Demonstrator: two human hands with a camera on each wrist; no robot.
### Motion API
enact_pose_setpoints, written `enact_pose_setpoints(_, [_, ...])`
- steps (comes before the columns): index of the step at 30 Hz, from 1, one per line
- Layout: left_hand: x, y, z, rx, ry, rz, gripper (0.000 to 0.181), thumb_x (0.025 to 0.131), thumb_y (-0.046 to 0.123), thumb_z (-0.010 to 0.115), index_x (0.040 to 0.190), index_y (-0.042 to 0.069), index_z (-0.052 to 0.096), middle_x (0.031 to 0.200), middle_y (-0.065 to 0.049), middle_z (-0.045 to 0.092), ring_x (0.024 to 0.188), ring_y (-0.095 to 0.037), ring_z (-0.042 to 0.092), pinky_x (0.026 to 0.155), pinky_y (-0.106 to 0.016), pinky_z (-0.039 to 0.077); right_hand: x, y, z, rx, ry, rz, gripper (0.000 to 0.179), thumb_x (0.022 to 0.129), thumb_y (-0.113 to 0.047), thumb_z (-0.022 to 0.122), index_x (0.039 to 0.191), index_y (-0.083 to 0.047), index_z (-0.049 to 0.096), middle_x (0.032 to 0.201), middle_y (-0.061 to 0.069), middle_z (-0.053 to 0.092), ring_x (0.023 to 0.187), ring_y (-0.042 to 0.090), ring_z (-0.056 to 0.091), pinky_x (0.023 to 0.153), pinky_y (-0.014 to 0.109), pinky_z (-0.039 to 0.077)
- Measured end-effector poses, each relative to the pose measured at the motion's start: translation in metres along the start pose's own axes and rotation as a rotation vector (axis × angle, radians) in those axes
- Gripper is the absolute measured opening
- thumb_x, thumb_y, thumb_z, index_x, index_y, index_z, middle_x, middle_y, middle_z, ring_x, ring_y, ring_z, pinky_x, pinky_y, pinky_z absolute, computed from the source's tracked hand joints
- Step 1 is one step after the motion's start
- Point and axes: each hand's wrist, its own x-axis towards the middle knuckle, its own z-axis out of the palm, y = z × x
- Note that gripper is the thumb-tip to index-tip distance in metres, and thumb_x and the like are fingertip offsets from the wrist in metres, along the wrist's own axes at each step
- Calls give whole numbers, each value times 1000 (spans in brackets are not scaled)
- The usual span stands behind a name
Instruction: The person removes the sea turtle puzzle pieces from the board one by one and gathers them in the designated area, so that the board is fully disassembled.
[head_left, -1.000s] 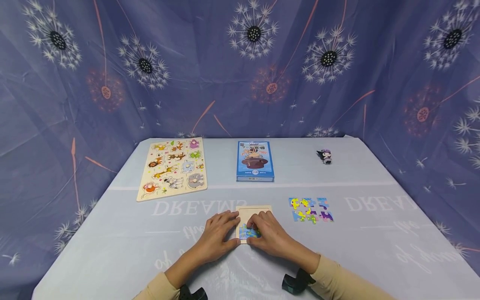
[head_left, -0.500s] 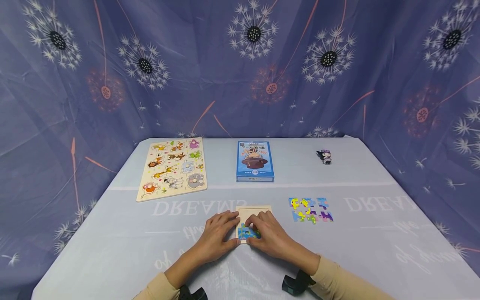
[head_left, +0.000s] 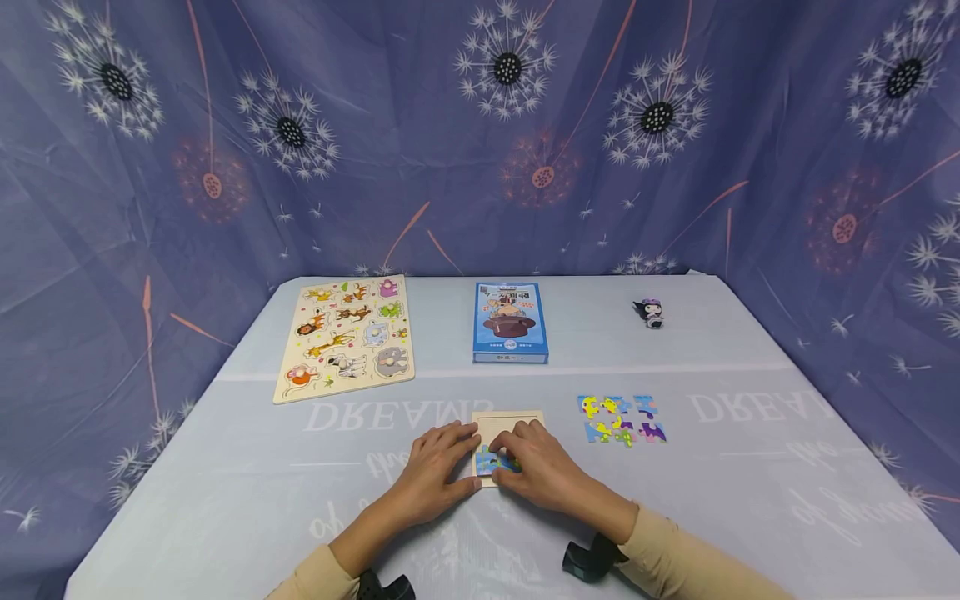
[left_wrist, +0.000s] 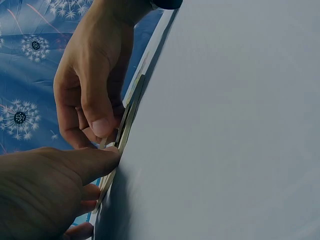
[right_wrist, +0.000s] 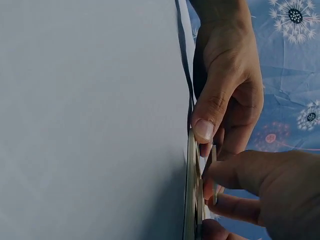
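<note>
A small wooden puzzle tray point(head_left: 491, 423) lies near the front middle of the table, with blue puzzle pieces point(head_left: 486, 463) showing at its near end. My left hand point(head_left: 433, 468) rests at the tray's left side, fingertips on the edge and thumb at the near corner. Over the near part of the tray, my right hand point(head_left: 542, 467) pinches a thin puzzle piece point(right_wrist: 214, 154) between thumb and fingers. In the right wrist view this piece stands a little apart from the tray point(right_wrist: 191, 200). The right fingers hide part of the pieces in the head view.
Several loose puzzle pieces point(head_left: 621, 419) lie to the right of the tray. Further back are an animal peg puzzle board point(head_left: 352, 337), a blue box point(head_left: 511, 323) and a small dark figurine point(head_left: 649, 313). A patterned curtain point(head_left: 420, 167) rises behind the table.
The right fingers have shifted slightly, and the blue piece under them has moved a little left and away from the tray's near edge. The left hand has stayed in place.
</note>
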Motion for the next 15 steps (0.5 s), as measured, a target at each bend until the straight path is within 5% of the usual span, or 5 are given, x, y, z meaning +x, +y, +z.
enact_pose_setpoints(11, [-1, 1, -2, -17, -31, -23, 55, 84, 27, 68, 133, 5, 53, 144, -9, 45, 136, -34, 35, 105, -60, 24, -11, 6, -8, 190, 83, 39, 25, 80, -26, 72, 103, -21, 65, 84, -8, 55, 82, 7, 48, 69, 21, 43])
enact_pose_setpoints(15, [0, 1, -1, -21, -27, -32, 57, 84, 28, 68, 133, 5, 53, 145, -8, 45, 137, -32, 34, 106, -59, 24, -19, 16, -19, 180, 114, 62, 25, 80, -25, 72, 104, -23, 65, 87, -9, 56, 84, 7, 48, 71, 21, 42])
